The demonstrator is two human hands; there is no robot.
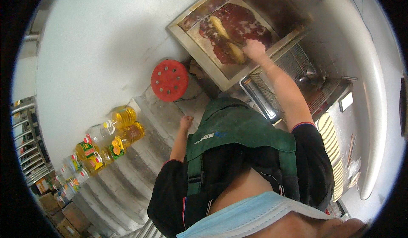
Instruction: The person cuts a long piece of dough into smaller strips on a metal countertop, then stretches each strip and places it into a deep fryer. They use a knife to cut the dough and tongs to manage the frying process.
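Note:
A square metal-rimmed vat [204,61] stands before me, holding a dark red-brown mottled mass [244,21]. Across that mass lies a long pale-yellow piece [220,27], with another yellow piece [236,53] nearer to me. What these are made of is unclear. My right hand [255,50] reaches over the vat's near side, fingers curled, close beside the nearer yellow piece. A thin dark shape extends from it, but its grip is unclear. Low on my left side hangs my left hand [187,122], fingers curled, with nothing visible in it, near a red round stool [169,80].
Right of the vat are a wire-mesh rack [291,62] and a metal tray [261,99]. A phone-like device [346,102] and a striped cloth [330,139] lie farther right. Oil bottles [124,117] line the concrete steps [127,171] at left, with cardboard boxes [75,215] below.

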